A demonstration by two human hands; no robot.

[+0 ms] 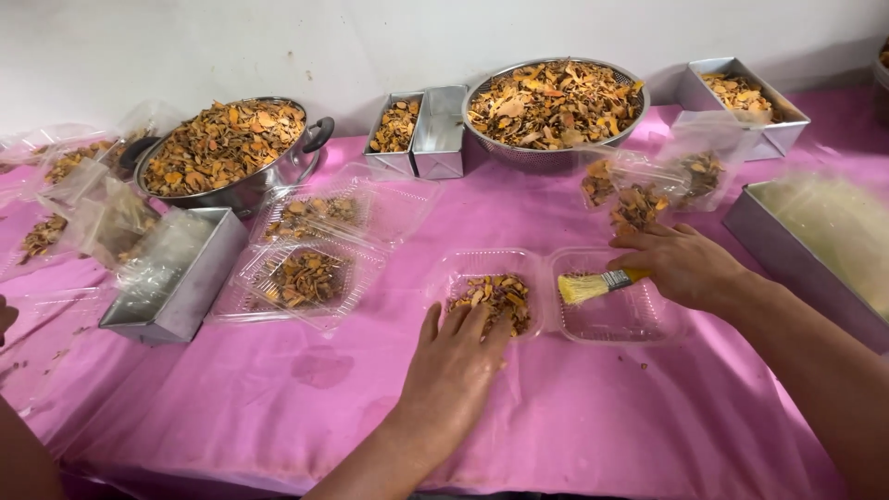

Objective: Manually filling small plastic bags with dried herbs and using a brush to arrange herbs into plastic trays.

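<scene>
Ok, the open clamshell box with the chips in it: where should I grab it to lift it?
Probably the clear clamshell box at its near rim, from your side. The left hand already rests there, the chips load the left half, and the right hand with the brush occupies the empty lid.

Bare pink cloth (574, 417) lies open along the near edge; beyond the open clamshell box (556, 292) the way narrows, hemmed by stacked clamshells (310, 250) left, a long metal tray (815, 250) right, bowls behind
</scene>
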